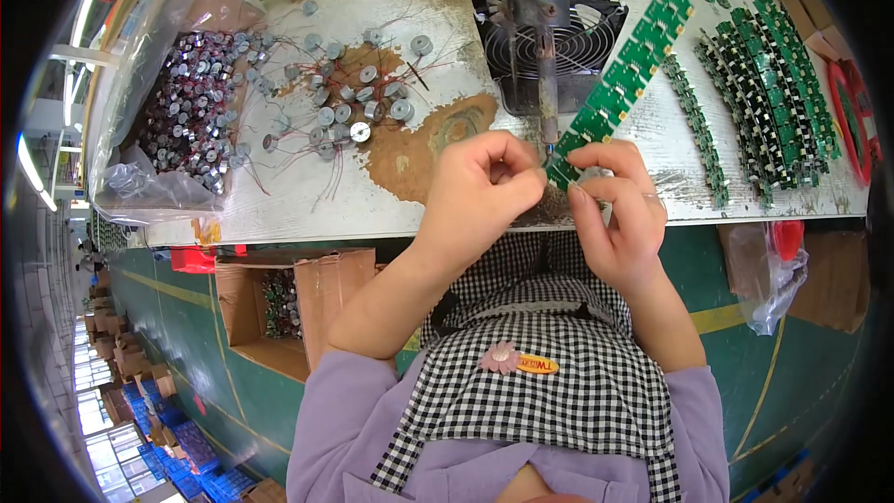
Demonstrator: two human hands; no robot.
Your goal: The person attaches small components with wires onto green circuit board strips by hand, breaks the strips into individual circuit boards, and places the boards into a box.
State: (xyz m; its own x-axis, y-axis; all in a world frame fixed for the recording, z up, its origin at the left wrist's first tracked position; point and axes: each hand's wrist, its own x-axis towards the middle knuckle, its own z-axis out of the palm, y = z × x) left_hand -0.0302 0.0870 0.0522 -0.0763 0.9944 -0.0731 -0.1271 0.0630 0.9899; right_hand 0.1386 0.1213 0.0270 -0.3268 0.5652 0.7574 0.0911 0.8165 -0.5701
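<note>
My right hand (619, 205) pinches the lower end of a long strip of green circuit boards (610, 98), which slants up and away to the right. Close beside it, my left hand (484, 186) is closed in a pinch at that same end; whatever lies between its fingertips is too small to make out. Just above both hands, a soldering iron (548, 74) with a wooden handle points straight down, its tip close to the strip's lower end. Several small round metal motors (360, 132) with thin red wires lie loose on the worn table (326, 210), left of my left hand.
Behind the iron stands a black fan (498, 56). A plastic-lined box (116, 126) of wired motors sits at the left. More board strips (782, 93) are stacked at the right, near red-handled tool loops (843, 121). An open cardboard box (321, 303) stands below the table edge.
</note>
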